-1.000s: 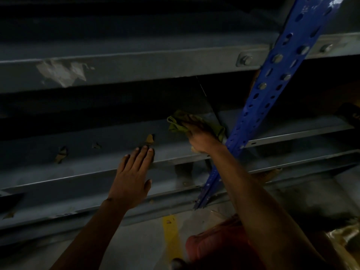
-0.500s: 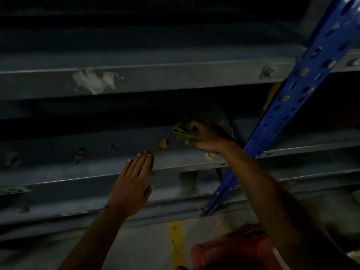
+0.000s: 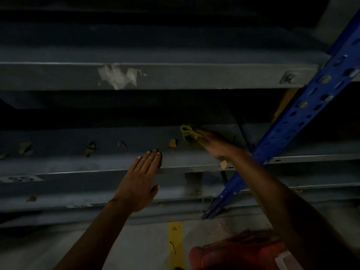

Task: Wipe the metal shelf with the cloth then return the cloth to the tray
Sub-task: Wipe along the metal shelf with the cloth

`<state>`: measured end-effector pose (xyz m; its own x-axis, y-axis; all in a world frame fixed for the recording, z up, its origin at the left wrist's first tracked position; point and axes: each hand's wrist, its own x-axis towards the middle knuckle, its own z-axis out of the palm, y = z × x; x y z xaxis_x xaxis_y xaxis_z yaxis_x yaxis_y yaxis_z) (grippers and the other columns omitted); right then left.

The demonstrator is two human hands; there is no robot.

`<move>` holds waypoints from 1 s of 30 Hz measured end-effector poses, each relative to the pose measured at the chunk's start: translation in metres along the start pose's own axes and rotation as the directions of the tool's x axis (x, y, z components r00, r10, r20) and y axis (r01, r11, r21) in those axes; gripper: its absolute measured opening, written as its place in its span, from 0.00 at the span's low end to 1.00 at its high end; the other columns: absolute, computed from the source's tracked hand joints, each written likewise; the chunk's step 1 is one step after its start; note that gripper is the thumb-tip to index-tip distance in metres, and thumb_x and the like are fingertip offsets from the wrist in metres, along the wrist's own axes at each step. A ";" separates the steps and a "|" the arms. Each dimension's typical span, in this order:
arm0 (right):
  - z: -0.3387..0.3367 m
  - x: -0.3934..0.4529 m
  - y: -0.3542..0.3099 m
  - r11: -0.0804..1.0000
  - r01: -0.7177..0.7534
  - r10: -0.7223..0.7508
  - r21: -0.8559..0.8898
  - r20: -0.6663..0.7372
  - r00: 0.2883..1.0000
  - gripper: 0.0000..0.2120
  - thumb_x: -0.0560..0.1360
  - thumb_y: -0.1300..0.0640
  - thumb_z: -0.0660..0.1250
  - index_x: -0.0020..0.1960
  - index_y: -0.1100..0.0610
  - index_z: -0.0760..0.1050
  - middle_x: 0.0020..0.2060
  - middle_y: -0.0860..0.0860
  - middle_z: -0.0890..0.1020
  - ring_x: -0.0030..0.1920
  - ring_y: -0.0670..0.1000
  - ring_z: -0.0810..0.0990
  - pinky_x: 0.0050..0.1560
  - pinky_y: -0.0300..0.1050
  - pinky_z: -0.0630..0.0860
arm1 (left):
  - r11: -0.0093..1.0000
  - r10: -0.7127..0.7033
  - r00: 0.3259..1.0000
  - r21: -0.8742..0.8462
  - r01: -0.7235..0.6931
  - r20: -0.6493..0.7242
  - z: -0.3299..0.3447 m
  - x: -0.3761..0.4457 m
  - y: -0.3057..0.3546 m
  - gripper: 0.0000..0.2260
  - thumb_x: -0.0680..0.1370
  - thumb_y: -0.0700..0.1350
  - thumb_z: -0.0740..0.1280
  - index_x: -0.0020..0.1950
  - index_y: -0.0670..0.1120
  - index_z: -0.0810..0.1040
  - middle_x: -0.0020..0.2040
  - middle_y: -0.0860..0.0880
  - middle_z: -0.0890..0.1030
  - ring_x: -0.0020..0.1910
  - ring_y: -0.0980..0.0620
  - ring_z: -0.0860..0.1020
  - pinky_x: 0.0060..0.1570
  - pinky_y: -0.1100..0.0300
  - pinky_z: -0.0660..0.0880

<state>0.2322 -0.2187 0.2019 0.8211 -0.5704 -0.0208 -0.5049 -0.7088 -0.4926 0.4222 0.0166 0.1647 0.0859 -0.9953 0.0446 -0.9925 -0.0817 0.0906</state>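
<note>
Cloth: lying on metal shelf, pinned under right hand.
Left hand: resting spread flat, bracing the edge.
Technique: keeping palm pressing evenly, overlapping strokes.

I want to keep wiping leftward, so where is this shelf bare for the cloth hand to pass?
Bare metal runs on the shelf left of the left hand, below the torn tape scraps. It is crowded between the cloth, right hand and blue upright.

blue upright, yellow floor line
</note>
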 end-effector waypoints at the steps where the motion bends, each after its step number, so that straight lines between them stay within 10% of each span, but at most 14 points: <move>1: 0.000 0.006 -0.004 1.000 0.013 -0.014 -0.027 -0.001 1.000 0.23 0.82 0.51 0.53 0.76 0.49 0.56 0.76 0.48 0.58 0.76 0.48 0.56 0.76 0.46 0.51 | 1.000 0.001 1.000 0.002 -0.001 0.005 0.000 0.000 0.000 0.44 0.75 0.56 0.66 0.78 0.45 0.39 0.79 0.48 0.42 0.77 0.50 0.41 0.76 0.51 0.45; 5: 0.013 0.019 -0.011 0.976 0.092 -0.093 -0.199 0.004 0.996 0.24 0.83 0.56 0.54 0.77 0.51 0.52 0.77 0.48 0.54 0.77 0.47 0.51 0.73 0.40 0.43 | 1.000 0.003 1.000 -0.003 -0.003 -0.002 -0.001 0.000 -0.002 0.45 0.74 0.56 0.67 0.78 0.46 0.39 0.79 0.48 0.42 0.77 0.51 0.42 0.75 0.53 0.43; 18: 0.016 -0.045 0.005 0.997 0.046 -0.042 0.061 -0.056 0.998 0.27 0.74 0.67 0.61 0.70 0.50 0.70 0.72 0.48 0.69 0.73 0.48 0.64 0.75 0.46 0.56 | 0.999 -0.024 1.000 -0.020 0.024 0.006 -0.001 0.002 0.000 0.46 0.74 0.56 0.67 0.77 0.46 0.37 0.78 0.48 0.40 0.76 0.51 0.39 0.74 0.53 0.40; 30: 0.031 0.021 -0.026 0.997 -0.074 0.066 -0.035 -0.185 0.981 0.23 0.80 0.56 0.54 0.74 0.49 0.62 0.74 0.52 0.66 0.72 0.56 0.65 0.71 0.50 0.61 | 0.993 0.009 1.000 -0.119 -0.008 0.009 -0.009 0.001 -0.003 0.44 0.76 0.55 0.65 0.77 0.49 0.35 0.78 0.50 0.39 0.76 0.53 0.38 0.75 0.55 0.41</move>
<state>0.2710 -0.1994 0.1870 0.7226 -0.6827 0.1080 -0.5730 -0.6791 -0.4588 0.4259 0.0166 0.1736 0.0765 -0.9964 0.0361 -0.9758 -0.0674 0.2078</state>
